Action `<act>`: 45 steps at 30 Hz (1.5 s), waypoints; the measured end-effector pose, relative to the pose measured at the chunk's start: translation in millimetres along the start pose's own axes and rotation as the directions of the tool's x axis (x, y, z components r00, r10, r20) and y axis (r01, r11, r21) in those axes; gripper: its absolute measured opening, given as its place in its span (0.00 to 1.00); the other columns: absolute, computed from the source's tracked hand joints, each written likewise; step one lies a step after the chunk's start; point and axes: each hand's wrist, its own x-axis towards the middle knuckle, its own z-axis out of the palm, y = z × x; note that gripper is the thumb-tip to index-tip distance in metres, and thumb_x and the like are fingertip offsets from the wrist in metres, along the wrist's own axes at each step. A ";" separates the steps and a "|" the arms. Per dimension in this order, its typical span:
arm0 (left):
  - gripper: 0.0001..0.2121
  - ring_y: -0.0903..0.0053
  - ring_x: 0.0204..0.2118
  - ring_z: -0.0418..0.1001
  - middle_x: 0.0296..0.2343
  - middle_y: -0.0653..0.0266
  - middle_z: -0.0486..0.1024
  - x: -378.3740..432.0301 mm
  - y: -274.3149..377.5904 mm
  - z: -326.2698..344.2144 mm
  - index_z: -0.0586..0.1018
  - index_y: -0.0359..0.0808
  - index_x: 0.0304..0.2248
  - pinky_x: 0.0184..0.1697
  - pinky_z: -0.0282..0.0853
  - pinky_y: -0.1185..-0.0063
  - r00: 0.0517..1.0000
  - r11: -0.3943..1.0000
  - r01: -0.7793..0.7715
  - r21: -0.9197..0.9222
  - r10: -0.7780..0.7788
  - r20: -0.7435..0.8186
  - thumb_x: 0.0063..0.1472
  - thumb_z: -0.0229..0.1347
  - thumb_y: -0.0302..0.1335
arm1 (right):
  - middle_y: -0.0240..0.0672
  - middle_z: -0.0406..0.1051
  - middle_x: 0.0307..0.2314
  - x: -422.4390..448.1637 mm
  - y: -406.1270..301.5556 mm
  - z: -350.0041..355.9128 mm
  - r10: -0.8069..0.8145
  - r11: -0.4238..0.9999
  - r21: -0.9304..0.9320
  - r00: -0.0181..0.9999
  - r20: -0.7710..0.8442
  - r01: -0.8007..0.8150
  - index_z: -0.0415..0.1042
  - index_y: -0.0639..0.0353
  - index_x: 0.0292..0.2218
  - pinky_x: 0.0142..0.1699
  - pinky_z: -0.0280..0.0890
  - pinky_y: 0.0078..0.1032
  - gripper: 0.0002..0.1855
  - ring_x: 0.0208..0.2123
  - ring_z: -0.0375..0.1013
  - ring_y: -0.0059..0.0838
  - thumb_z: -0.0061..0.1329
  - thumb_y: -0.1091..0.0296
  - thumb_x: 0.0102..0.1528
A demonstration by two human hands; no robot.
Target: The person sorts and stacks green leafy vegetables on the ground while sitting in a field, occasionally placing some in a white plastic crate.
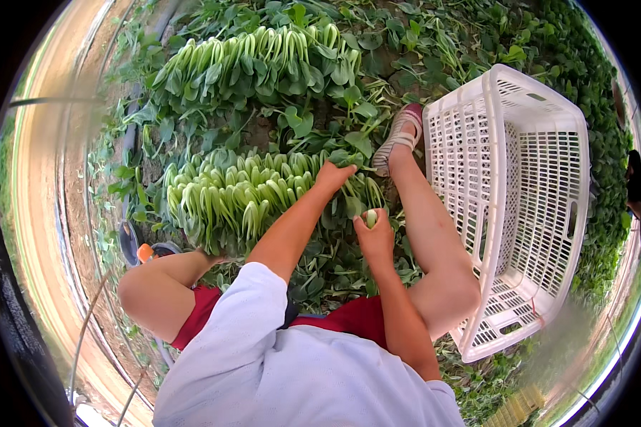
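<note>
My left hand (334, 177) is at the right end of the nearer row of leafy greens (235, 187), its fingers around dark green leaves. Lower and to the right, my right hand (375, 235) is closed around a leafy green's pale stem base (372, 218), which pokes out between thumb and fingers. The greens in the nearer row lie packed side by side, pale stems up and leaves hanging down. Farther off runs a second row of greens (256, 58), laid the same way. A few loose stems (373, 189) show between my hands.
A white plastic crate (495, 213) lies on its side to the right, close to my right leg. Growing plants (593, 123) stand beyond it. Left of the rows run a dark hose (130, 139) and a bare dirt strip (43, 176). An orange-topped object (145, 252) lies near my left knee.
</note>
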 end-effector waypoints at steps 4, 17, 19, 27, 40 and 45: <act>0.31 0.64 0.43 0.72 0.42 0.55 0.73 8.3 0.6 7.1 0.70 0.33 0.48 0.45 0.67 0.70 0.969 0.981 -0.005 -0.195 0.053 0.242 0.45 0.65 0.36 | 0.48 0.69 0.35 71.8 33.8 11.3 -0.330 0.936 -0.230 0.890 -0.313 0.266 0.64 0.63 0.42 0.41 0.64 0.40 0.18 0.37 0.70 0.48 0.49 0.64 0.52; 0.31 0.73 0.42 0.70 0.41 0.58 0.71 -56.3 -1.7 13.0 0.68 0.31 0.48 0.47 0.64 0.76 0.937 0.971 -0.198 -0.132 0.227 0.266 0.41 0.64 0.28 | 0.46 0.69 0.38 144.6 90.8 5.7 -0.308 0.937 -0.188 0.950 -0.049 0.294 0.68 0.63 0.45 0.45 0.63 0.34 0.22 0.40 0.69 0.41 0.52 0.68 0.48; 0.22 0.79 0.40 0.69 0.38 0.64 0.71 -66.1 -36.8 -6.1 0.72 0.34 0.42 0.45 0.65 0.77 0.935 0.922 -0.159 -0.354 0.256 0.246 0.45 0.62 0.26 | 0.40 0.69 0.37 101.7 43.5 8.3 -0.287 0.952 -0.079 0.953 0.097 0.295 0.67 0.62 0.45 0.44 0.62 0.28 0.20 0.39 0.68 0.31 0.51 0.69 0.50; 0.20 0.80 0.41 0.69 0.38 0.69 0.70 -142.3 -58.2 -97.3 0.70 0.39 0.45 0.46 0.65 0.78 0.947 0.569 -0.157 -0.807 0.318 0.041 0.52 0.60 0.25 | 0.38 0.67 0.44 14.6 -19.8 12.7 -0.443 0.897 0.066 0.888 0.126 0.438 0.62 0.58 0.52 0.50 0.60 0.26 0.25 0.45 0.66 0.29 0.49 0.65 0.54; 0.21 0.82 0.46 0.66 0.43 0.70 0.68 -189.9 -88.2 -170.4 0.69 0.39 0.47 0.51 0.61 0.81 0.815 0.473 -0.387 -0.791 0.577 -0.053 0.52 0.57 0.22 | 0.40 0.68 0.38 -82.7 -98.6 57.7 -0.774 0.479 -0.326 0.567 0.282 0.815 0.67 0.60 0.44 0.45 0.63 0.29 0.18 0.39 0.69 0.36 0.50 0.71 0.50; 0.31 0.81 0.48 0.64 0.46 0.68 0.65 -197.8 -78.9 -166.8 0.59 0.42 0.57 0.54 0.58 0.78 0.737 0.354 -0.515 -0.781 0.648 -0.192 0.54 0.57 0.22 | 0.33 0.71 0.33 -90.6 -95.5 82.3 -0.696 0.687 -0.086 0.687 0.209 0.722 0.68 0.61 0.44 0.41 0.64 0.20 0.17 0.34 0.68 0.20 0.52 0.69 0.52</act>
